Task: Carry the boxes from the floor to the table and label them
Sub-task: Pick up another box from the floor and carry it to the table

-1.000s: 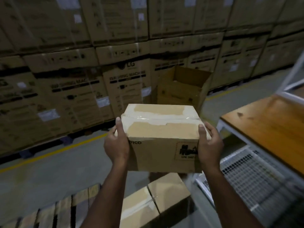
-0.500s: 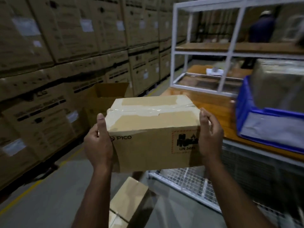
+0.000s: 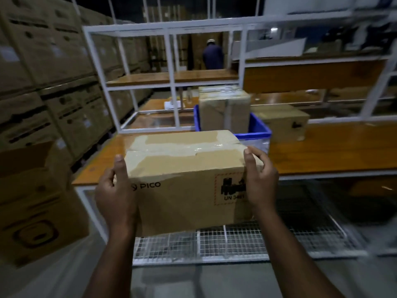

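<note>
I carry a taped cardboard box point(image 3: 184, 186) marked PICO, with a hazard label on its front, in front of my chest. My left hand point(image 3: 116, 196) grips its left side, thumb up along the front corner. My right hand point(image 3: 261, 181) grips the right side, thumb on the front and fingers curled over the top edge. The box hangs in the air just before the front edge of the wooden table point(image 3: 322, 155), whose top lies behind it.
A blue bin point(image 3: 257, 127) holding a tall taped box point(image 3: 223, 110) stands on the table, another brown box point(image 3: 283, 123) to its right. White shelf frames point(image 3: 171, 82) rise behind. Stacked cartons point(image 3: 43, 82) wall the left. A wire mesh shelf point(image 3: 236, 241) lies below. A person point(image 3: 212, 54) stands far back.
The view has swung right from the carton wall to face the table squarely. The box stays held in both hands and is now closer to the table's front edge.
</note>
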